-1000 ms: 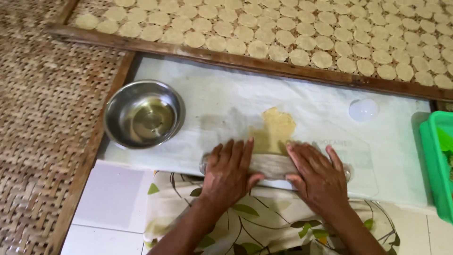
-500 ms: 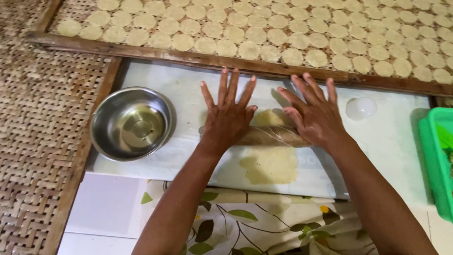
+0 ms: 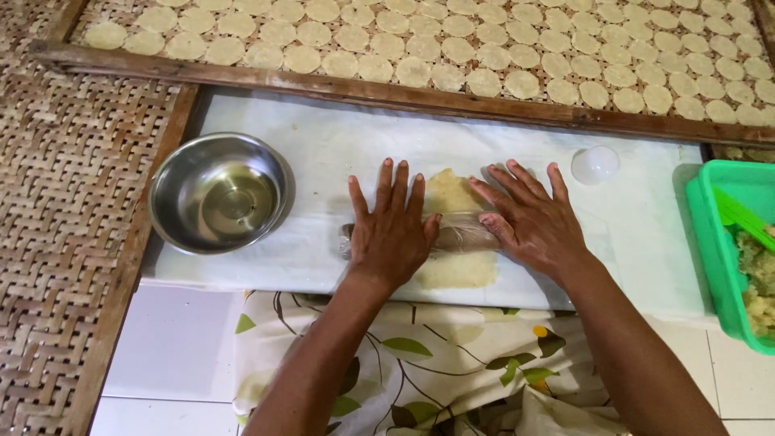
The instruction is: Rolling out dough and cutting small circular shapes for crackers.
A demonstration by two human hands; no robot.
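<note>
Woven mat (image 3: 64, 202): far left of both hands, bare.
Steel bowl (image 3: 219, 192): just left of the left hand, clear liquid inside.
Left hand (image 3: 393, 230): flat, fingers spread, pressing the plastic-wrapped roller (image 3: 460, 234).
Dough (image 3: 454, 234): between and under the hands, already a thin oval sheet, not yet cut.
Right hand (image 3: 533, 222): flat and open on the roller's other end, apart from the left.
Small round cup (image 3: 595, 164): just beyond the right hand, untouched.
Drying tray (image 3: 452, 56): beyond both hands, nearly full of finished rounds.
Green tub (image 3: 718, 242): far right, raw dough remaining.
</note>
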